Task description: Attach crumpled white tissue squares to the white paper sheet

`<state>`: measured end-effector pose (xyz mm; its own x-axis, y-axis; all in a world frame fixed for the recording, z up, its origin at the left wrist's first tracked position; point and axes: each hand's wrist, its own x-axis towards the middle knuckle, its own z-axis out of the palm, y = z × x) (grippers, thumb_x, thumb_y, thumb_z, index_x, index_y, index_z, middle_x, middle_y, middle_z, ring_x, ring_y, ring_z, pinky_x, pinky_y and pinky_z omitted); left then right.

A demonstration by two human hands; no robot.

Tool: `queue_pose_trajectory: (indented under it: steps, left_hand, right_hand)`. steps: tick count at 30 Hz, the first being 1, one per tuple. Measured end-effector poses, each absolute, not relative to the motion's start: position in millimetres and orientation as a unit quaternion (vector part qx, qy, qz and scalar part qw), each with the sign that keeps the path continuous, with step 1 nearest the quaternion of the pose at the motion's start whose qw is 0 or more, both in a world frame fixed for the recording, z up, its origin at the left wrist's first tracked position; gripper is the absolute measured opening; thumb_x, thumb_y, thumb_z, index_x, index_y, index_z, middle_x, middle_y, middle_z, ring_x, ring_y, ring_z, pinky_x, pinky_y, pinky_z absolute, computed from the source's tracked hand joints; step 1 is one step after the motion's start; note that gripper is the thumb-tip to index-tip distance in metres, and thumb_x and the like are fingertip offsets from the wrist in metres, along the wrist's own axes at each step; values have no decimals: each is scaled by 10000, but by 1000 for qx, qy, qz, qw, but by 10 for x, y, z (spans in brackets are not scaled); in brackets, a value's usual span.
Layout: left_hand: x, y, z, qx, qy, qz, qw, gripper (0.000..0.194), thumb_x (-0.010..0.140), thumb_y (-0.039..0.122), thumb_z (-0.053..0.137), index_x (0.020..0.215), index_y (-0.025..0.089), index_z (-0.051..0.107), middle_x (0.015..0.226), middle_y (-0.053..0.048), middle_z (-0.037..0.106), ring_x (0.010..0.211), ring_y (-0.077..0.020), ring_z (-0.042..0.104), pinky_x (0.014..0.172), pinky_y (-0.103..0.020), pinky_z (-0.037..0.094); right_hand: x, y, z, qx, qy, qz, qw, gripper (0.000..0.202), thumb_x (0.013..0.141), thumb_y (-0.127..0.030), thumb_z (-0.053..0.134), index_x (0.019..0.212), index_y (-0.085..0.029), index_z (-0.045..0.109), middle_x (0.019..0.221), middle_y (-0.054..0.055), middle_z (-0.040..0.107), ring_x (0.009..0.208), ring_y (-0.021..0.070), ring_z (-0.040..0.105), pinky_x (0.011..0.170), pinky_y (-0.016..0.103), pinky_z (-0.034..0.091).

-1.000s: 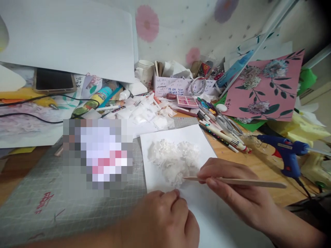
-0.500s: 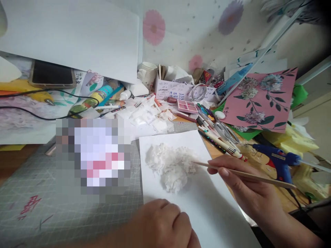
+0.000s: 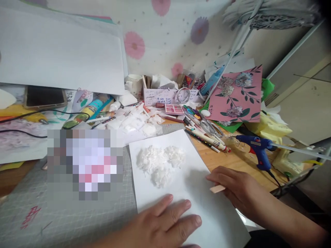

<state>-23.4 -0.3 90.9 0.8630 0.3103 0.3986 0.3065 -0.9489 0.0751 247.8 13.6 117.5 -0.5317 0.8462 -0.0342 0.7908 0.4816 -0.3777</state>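
A white sheet of paper [image 3: 191, 198] lies tilted on the grey cutting mat [image 3: 103, 220]. Three fluffy white paper flower clusters [image 3: 152, 158] sit grouped on its upper half. My left hand [image 3: 168, 220] rests on the lower part of the sheet, palm down with fingers spread, below the clusters and holding nothing. At the sheet's right edge, my right hand [image 3: 236, 182] is closed round a wooden stick [image 3: 217, 188]. Only the stick's flat, broad end sticks out toward the left; the rest is hidden by the hand.
A blue glue gun [image 3: 258, 146] with its cord stands on the right. Pens [image 3: 207, 136] and scissors [image 3: 210, 126] lie behind the sheet, beside loose white paper scraps [image 3: 137, 119]. A pink card with paper flowers [image 3: 252, 100] leans behind. A pixelated patch covers something on the mat.
My right hand has drawn back from the clusters and turned the stick, so its flat end shows. My left hand has opened from a curl and spread on the sheet. The view has shifted.
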Motion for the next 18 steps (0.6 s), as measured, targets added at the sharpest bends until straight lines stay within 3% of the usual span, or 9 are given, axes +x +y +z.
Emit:
queue_pose_trajectory:
  steps: [3, 8, 12, 15, 18]
  left_hand:
    - [-210, 8, 853, 958, 172, 228, -3, 219, 913, 306, 472, 1084, 253, 599, 1191, 24, 615, 1162, -171, 513, 994, -300, 409]
    - [-303, 188, 927, 933, 306, 189, -5, 433, 824, 329, 544, 1222, 161, 516, 1335, -115, 484, 1252, -292, 403, 987, -465, 408]
    - [-336, 278, 1044, 928, 342, 145, -20, 454, 797, 219, 556, 1229, 92, 494, 1213, -148, 578, 1100, -266, 548, 885, -417, 503]
    - [-315, 272, 1085, 934, 288, 211, -19, 337, 807, 180, 525, 1135, 112, 561, 1084, -102, 648, 1001, -232, 601, 844, -377, 526]
    - [-289, 254, 1089, 931, 249, 268, -13, 216, 806, 149, 518, 992, 133, 624, 934, -56, 680, 912, -197, 622, 817, -322, 528]
  right_hand:
    - [2496, 25, 1111, -479, -861, 169, 20, 325, 879, -96, 441, 1163, -223, 533, 874, 51, 574, 758, 185, 579, 664, 295, 452]
    - [2528, -106, 1065, -478, -866, 145, 18, 356, 882, -135, 466, 1228, -217, 489, 853, 45, 572, 709, 176, 582, 620, 269, 438]
    - [2543, -132, 1041, -478, -865, 149, 20, 400, 872, -125, 476, 1258, -228, 472, 842, 32, 570, 694, 166, 580, 604, 258, 426]
    - [2535, -129, 1029, -478, -863, 160, 34, 403, 860, -121, 495, 1247, -232, 488, 842, 28, 578, 689, 166, 575, 601, 263, 414]
    - [2512, -100, 1069, -484, -851, 193, 60, 282, 882, -133, 463, 1129, -230, 557, 825, 29, 567, 692, 165, 556, 607, 270, 412]
